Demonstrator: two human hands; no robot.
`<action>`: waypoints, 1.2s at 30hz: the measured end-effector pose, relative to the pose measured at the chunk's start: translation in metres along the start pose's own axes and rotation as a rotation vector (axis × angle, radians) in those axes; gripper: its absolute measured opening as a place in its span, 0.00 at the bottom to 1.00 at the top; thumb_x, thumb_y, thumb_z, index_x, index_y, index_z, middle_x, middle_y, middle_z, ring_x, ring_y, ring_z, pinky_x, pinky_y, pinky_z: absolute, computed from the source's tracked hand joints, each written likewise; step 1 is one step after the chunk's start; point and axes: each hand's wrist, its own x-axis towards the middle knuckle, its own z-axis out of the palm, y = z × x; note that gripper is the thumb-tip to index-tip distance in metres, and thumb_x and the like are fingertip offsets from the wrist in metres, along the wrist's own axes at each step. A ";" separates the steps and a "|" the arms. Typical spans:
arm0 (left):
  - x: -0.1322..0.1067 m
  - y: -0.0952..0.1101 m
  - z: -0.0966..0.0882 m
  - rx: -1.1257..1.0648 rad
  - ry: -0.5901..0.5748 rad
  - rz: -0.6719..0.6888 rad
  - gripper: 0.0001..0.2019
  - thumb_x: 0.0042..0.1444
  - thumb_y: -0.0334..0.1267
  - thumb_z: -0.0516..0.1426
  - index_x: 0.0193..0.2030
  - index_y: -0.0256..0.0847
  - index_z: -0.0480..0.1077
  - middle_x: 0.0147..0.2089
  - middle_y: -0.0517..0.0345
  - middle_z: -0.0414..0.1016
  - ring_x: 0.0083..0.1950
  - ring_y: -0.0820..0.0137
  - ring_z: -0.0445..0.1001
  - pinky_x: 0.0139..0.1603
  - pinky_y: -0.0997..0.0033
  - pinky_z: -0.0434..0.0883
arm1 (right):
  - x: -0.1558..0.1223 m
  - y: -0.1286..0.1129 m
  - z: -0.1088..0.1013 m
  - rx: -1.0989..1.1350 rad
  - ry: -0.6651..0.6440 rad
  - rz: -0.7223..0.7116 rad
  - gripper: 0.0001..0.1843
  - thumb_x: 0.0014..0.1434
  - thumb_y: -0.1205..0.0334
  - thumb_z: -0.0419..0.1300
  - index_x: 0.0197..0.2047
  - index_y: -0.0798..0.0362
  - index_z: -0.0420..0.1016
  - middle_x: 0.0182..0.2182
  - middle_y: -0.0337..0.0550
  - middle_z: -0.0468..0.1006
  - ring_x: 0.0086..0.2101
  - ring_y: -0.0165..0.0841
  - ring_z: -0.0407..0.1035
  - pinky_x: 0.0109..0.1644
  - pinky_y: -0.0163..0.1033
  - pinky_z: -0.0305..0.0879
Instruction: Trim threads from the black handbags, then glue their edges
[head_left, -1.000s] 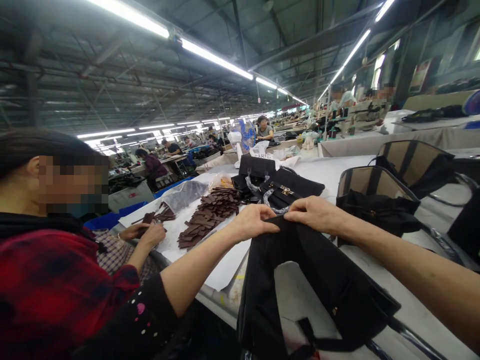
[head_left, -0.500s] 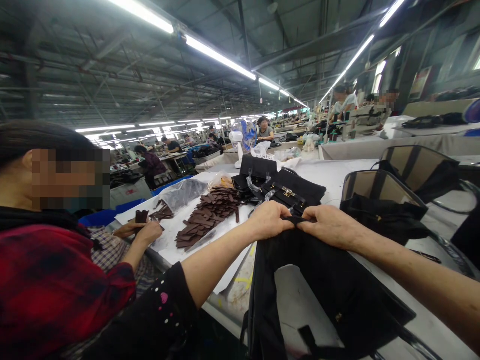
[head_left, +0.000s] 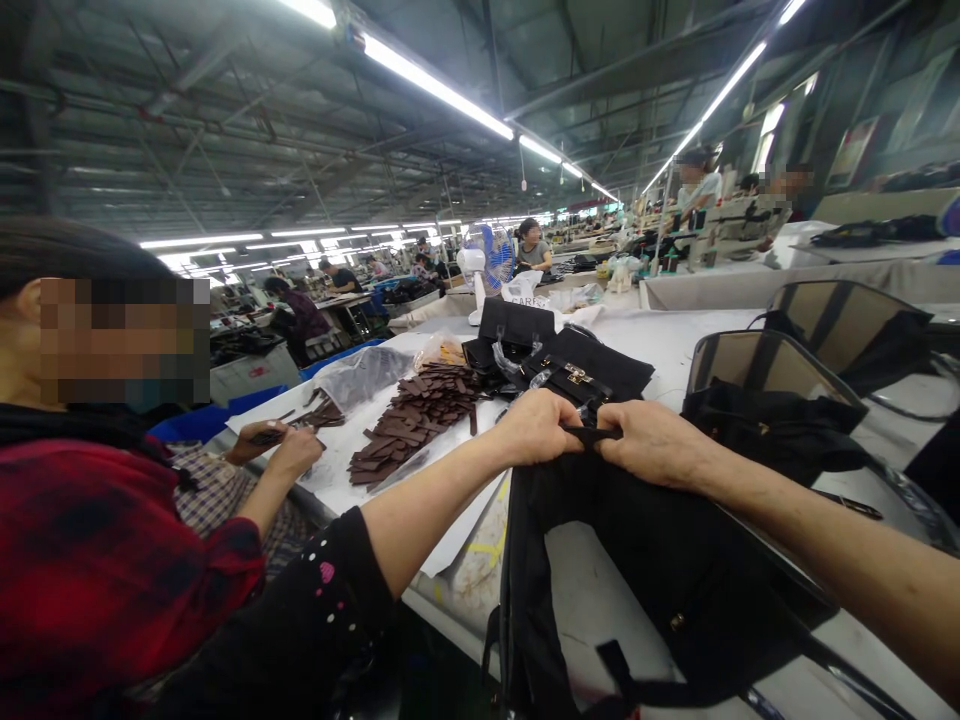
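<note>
A black handbag piece (head_left: pixel 637 540) with a cut-out opening lies on the white table (head_left: pixel 675 340) in front of me. My left hand (head_left: pixel 536 428) and my right hand (head_left: pixel 652 442) are both closed on a narrow black strap (head_left: pixel 595 434) at its top edge, stretched between them. Finished black bags with gold clasps (head_left: pixel 577 375) sit just beyond my hands.
A heap of dark brown leather strips (head_left: pixel 416 420) lies to the left. A co-worker in a red plaid top (head_left: pixel 97 560) sits close on my left, handling strips. Open tan-lined bags (head_left: pixel 772 385) stand at right. A fan (head_left: pixel 487 262) and other workers are farther back.
My two hands have drawn slightly apart, so the black strap now shows taut between them. The co-worker's hands have shifted a little among the strips.
</note>
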 end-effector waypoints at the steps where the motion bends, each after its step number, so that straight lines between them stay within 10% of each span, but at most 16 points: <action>1: 0.000 0.000 0.000 0.004 -0.001 -0.006 0.08 0.45 0.38 0.64 0.31 0.37 0.81 0.20 0.65 0.66 0.26 0.74 0.63 0.25 0.75 0.56 | 0.000 0.000 0.000 0.007 -0.004 -0.008 0.05 0.52 0.61 0.58 0.31 0.49 0.75 0.28 0.41 0.78 0.31 0.37 0.71 0.31 0.37 0.55; 26: 0.004 -0.003 0.000 -0.055 -0.031 0.044 0.07 0.41 0.37 0.65 0.26 0.35 0.78 0.20 0.67 0.64 0.25 0.76 0.60 0.26 0.75 0.55 | 0.007 -0.004 0.003 -0.081 0.011 -0.102 0.05 0.53 0.63 0.58 0.27 0.48 0.74 0.27 0.42 0.78 0.31 0.37 0.71 0.31 0.38 0.53; 36: -0.002 -0.006 0.001 -0.181 -0.088 0.016 0.14 0.44 0.43 0.65 0.35 0.36 0.80 0.26 0.64 0.71 0.28 0.75 0.64 0.27 0.76 0.58 | -0.006 0.016 -0.012 0.248 -0.107 -0.088 0.14 0.51 0.54 0.64 0.38 0.53 0.75 0.31 0.39 0.78 0.33 0.34 0.72 0.32 0.35 0.62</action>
